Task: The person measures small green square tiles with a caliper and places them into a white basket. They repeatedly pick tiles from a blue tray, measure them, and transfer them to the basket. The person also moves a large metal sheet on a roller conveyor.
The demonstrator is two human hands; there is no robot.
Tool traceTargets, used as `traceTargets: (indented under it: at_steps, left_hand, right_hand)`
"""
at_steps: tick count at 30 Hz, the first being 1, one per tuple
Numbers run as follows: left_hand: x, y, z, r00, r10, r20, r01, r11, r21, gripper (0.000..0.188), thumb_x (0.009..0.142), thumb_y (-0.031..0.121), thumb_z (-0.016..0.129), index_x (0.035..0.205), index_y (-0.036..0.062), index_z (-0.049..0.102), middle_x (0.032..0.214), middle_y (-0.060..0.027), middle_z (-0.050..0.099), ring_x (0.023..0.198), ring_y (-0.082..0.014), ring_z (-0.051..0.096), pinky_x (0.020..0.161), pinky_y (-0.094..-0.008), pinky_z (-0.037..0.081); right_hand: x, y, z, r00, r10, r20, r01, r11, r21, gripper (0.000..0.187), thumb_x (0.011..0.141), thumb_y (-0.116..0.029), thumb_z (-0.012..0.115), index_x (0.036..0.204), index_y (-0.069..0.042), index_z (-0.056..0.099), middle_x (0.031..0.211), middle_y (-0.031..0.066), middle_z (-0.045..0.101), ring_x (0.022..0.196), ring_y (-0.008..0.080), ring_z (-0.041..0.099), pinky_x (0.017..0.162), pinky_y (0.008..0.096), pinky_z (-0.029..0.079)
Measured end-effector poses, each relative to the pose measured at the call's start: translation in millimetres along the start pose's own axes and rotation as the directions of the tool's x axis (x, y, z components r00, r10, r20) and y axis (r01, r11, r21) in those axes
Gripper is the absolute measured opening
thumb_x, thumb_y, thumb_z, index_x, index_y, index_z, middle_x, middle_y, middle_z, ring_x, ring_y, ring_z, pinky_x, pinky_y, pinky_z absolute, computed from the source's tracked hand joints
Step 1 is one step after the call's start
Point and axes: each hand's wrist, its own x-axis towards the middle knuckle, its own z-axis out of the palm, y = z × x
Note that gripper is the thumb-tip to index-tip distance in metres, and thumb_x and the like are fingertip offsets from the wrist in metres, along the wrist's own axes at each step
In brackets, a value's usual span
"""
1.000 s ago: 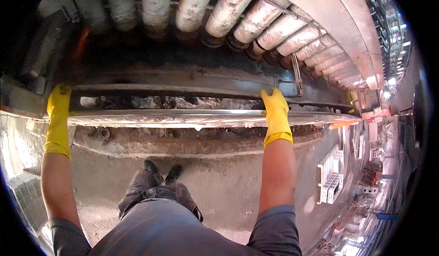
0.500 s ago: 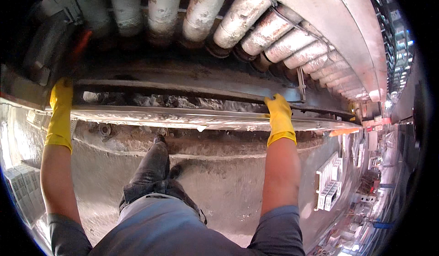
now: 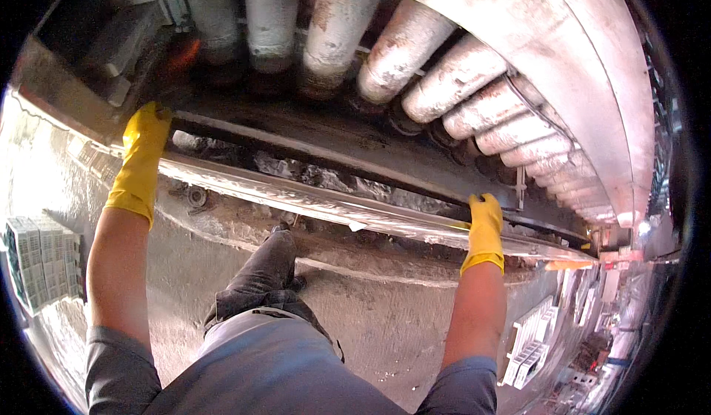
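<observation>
Both my hands wear yellow rubber gloves. My left hand (image 3: 147,135) is closed at the left end of a long dark metal bar (image 3: 311,155). Farther along the bar, to the right, my right hand (image 3: 485,221) has its fingers curled over the same edge. On the near side, a pale, wet-looking metal ledge (image 3: 296,195) runs parallel to the bar. Between them a narrow gap shows greyish, lumpy, wet-looking material (image 3: 289,169). The undersides of my fingers are hidden.
A row of stained metal rollers (image 3: 411,48) lies beyond the bar, below a curved pale metal cover (image 3: 570,37). White plastic crates (image 3: 44,256) stand at left, and a white slatted rack (image 3: 529,341) at right. Underfoot is a concrete floor (image 3: 363,326).
The view has turned, so the bar now slopes down to the right. Both hands keep their places on it, with no clear shift of the bar.
</observation>
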Motion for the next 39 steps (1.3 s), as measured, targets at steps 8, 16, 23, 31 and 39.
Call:
traceTargets:
  at_steps: [8,16,23,31,39]
  left_hand:
    - [10.8,0.9,4.0,0.999,-0.018,-0.037,0.018,1.0,0.015,0.041,0.091,0.046,0.06,0.115,0.0151,0.073,0.115,-0.0204,0.073,0.11,-0.0444,0.066,0.094,-0.0521,0.053]
    - [-29.1,-8.2,-2.3,0.999,-0.042,0.005,0.042,0.994,-0.1,0.039,0.092,0.045,0.062,0.116,0.0162,0.073,0.115,-0.0199,0.073,0.11,-0.0425,0.068,0.093,-0.0502,0.054]
    - [-62.6,-36.6,10.6,0.995,-0.023,-0.099,0.013,0.995,-0.104,0.042,0.092,0.045,0.063,0.122,0.0161,0.072,0.119,-0.0179,0.073,0.115,-0.0396,0.067,0.098,-0.0473,0.053]
    - [-92.5,-44.7,-6.9,0.999,-0.035,-0.016,0.032,0.989,-0.144,0.044,0.092,0.044,0.067,0.123,0.0133,0.072,0.122,-0.0159,0.073,0.115,-0.0382,0.067,0.098,-0.0462,0.053]
    - [-84.4,-72.6,21.7,0.996,0.03,-0.081,-0.038,0.994,-0.106,0.045,0.094,0.046,0.066,0.123,0.0122,0.071,0.12,-0.0173,0.073,0.113,-0.0385,0.068,0.097,-0.047,0.054]
  right_hand:
    - [16.1,-0.3,7.4,0.999,0.028,0.043,-0.032,0.994,0.101,0.058,0.093,-0.05,0.066,0.137,-0.012,0.066,0.14,0.0155,0.065,0.129,0.0357,0.062,0.107,0.0465,0.047]
    - [-2.4,29.9,23.9,1.0,0.003,0.011,-0.005,0.99,0.138,0.059,0.094,-0.05,0.064,0.138,-0.01,0.065,0.141,0.016,0.065,0.128,0.0363,0.062,0.107,0.0464,0.047]
    - [-22.4,64.7,39.7,0.999,-0.007,0.037,-0.001,0.973,0.231,0.056,0.095,-0.046,0.065,0.137,-0.008,0.066,0.14,0.0171,0.065,0.121,0.0376,0.066,0.099,0.0448,0.053]
    - [-81.9,51.9,22.8,0.999,0.009,0.049,-0.031,0.886,0.462,0.049,0.095,-0.034,0.069,0.135,-0.004,0.066,0.128,0.0167,0.069,0.103,0.0319,0.071,0.068,0.0399,0.061]
    - [-71.1,65.6,43.6,0.995,-0.057,-0.087,0.078,0.962,0.261,0.051,0.092,-0.034,0.07,0.133,-0.004,0.067,0.123,0.019,0.072,0.099,0.0324,0.074,0.069,0.0419,0.063]
